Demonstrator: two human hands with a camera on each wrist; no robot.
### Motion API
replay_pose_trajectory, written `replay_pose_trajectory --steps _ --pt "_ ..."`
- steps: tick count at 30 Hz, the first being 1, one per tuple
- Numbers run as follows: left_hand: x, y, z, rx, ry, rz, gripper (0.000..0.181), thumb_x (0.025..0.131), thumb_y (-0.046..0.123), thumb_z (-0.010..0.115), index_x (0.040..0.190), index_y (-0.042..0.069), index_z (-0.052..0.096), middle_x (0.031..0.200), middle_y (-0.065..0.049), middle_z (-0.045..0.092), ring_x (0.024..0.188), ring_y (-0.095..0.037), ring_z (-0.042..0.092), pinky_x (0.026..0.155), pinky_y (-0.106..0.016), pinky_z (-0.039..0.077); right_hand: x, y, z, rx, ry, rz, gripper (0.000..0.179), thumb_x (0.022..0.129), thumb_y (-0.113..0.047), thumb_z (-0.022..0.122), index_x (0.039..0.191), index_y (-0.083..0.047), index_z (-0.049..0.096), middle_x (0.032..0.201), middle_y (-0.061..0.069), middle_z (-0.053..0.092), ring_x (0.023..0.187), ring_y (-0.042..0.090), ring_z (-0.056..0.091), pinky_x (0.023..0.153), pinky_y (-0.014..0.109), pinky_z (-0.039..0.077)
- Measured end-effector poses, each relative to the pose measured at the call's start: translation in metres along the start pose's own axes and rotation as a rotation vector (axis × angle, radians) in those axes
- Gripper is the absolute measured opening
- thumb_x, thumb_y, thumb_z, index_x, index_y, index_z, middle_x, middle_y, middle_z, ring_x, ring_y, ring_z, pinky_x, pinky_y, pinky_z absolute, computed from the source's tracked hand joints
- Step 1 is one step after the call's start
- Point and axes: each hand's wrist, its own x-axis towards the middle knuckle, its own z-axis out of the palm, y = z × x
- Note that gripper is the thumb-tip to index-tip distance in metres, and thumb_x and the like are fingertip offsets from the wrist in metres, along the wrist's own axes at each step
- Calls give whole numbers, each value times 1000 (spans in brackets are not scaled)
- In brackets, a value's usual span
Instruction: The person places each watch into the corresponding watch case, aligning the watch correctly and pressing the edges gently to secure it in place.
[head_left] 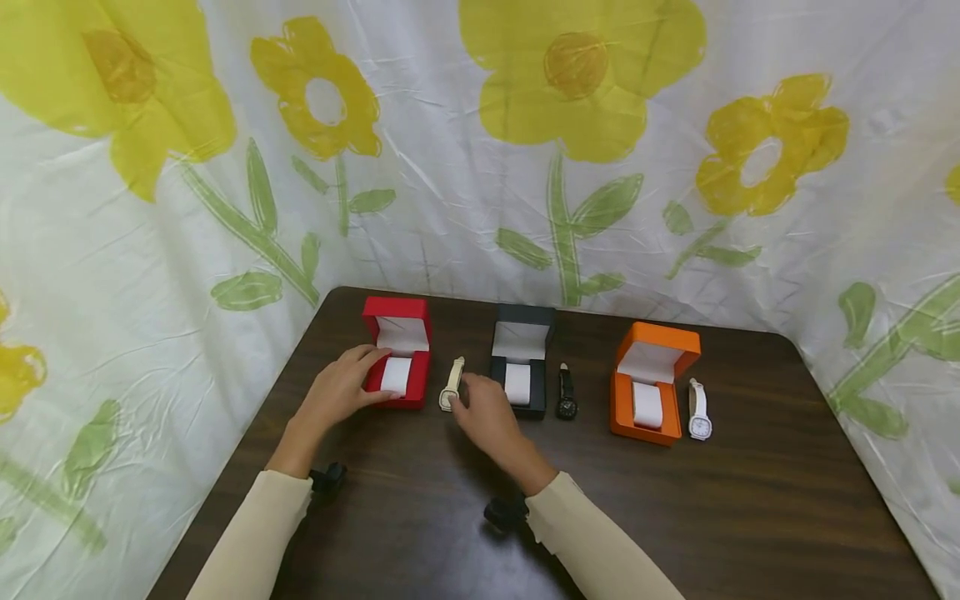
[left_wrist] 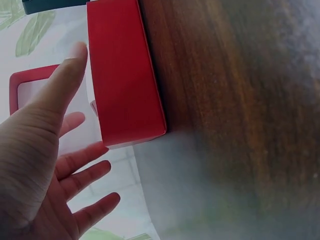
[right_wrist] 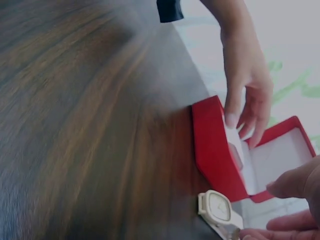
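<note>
My left hand (head_left: 343,387) is over the left side of the open red watch box (head_left: 417,379), its fingers and thumb apart around the white cushion (head_left: 396,375) inside. In the left wrist view the thumb lies across the box's front edge, gripping nothing visible. Beside that box, a cream watch (head_left: 451,386) lies on the table, dial toward me. My right hand (head_left: 486,412) reaches in from the watch's right; in the right wrist view its fingertips (right_wrist: 250,234) are at the strap, with the thumb held apart from it.
A dark open watch box (head_left: 531,400) stands in the middle, a black watch (head_left: 566,393) to its right. Further right are an orange open watch box (head_left: 624,408) and a white watch (head_left: 699,412). A flowered curtain (head_left: 435,217) hangs behind the brown table (head_left: 750,500).
</note>
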Motion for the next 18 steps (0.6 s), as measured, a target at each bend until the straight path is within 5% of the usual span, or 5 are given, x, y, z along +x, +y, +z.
replay_pose_trajectory --steps 5,10,18 --pt "3 -2 1 10 -9 9 87 77 49 86 147 10 52 142 -21 52 129 -38 50 98 -59 51 -1 0 9 -28 15 18 29 90 -14 75 107 10 70 92 19 71 85 30 69 75 43 58" --pt "3 -3 1 15 -10 14 84 77 46 87 145 10 54 141 -21 54 127 -37 50 97 -59 51 -4 -1 17 -64 3 33 17 89 -15 76 85 1 69 78 13 65 76 30 66 64 41 55" --pt "7 -5 1 -7 2 58 78 76 41 89 141 11 59 136 -18 55 121 -34 52 96 -55 53 -6 -2 29 -100 58 52 18 89 -15 77 87 1 68 77 11 59 73 29 64 61 41 53"
